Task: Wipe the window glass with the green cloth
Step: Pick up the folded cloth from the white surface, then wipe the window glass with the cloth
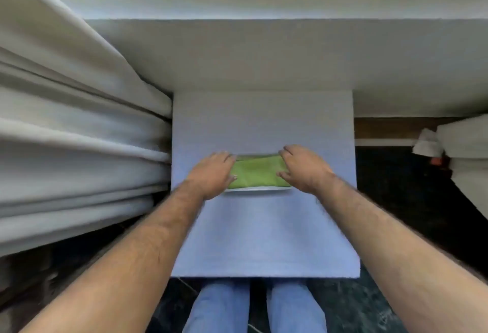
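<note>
A folded green cloth [254,172] lies on a white plate or tray [257,189], of which only the near rim shows. Both rest on a small table with a pale blue cover [264,232] in the middle of the view. My left hand [211,174] lies on the cloth's left end, fingers spread over its edge. My right hand [303,168] covers the cloth's right end, thumb on the green fabric. Whether either hand is gripping the cloth is unclear; both touch it. No window glass is visible.
White curtains [74,134] hang in thick folds along the left. A white wall or sill [264,55] runs behind the table. At the right stands a white-draped object [464,153] over a dark floor [396,200]. My legs in blue trousers [253,306] show below the table.
</note>
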Tool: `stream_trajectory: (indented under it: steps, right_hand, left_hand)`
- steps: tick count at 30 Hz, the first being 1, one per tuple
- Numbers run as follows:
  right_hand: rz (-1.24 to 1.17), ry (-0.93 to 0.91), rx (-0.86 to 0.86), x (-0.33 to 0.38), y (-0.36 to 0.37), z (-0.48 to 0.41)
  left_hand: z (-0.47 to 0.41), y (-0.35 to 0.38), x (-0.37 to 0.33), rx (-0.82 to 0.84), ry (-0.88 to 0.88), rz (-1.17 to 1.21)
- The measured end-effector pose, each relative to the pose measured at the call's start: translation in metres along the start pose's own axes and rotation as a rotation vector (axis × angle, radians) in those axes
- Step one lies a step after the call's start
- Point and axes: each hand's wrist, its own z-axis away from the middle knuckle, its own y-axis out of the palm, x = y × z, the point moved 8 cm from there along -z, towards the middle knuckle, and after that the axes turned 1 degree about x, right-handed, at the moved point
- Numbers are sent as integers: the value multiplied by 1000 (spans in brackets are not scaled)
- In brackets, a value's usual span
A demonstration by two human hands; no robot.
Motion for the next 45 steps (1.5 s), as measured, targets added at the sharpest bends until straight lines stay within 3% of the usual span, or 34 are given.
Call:
stream_trajectory:
  steps: [4, 8, 13, 16, 20, 23, 29, 45]
  right_hand:
    - [8, 27, 33, -8, 37, -32]
    - [51, 23, 20, -7, 63, -50]
    - [166, 52, -46, -3, 82, -63]
    - [161, 100, -20, -2, 80, -64]
    - [90, 118, -30, 1, 53, -54]
    - [-17, 159, -45, -1, 15, -36]
    - [-108, 168, -158, 6, -106, 12]
    - [-50, 28, -719, 55, -485, 231]
  left_hand:
    - [-31, 43, 10, 34, 17, -41]
    - [-50, 59, 10, -46, 34, -131]
    - [-58, 67, 8, -97, -77, -232]
    - [-58, 63, 9, -75, -140, -144]
    - [-44, 38, 15, -69, -185, 208]
    - [-27, 3, 16, -72, -196, 384]
    - [16, -118, 15, -245, -263, 458]
    - [196, -501, -40, -820, -46, 636]
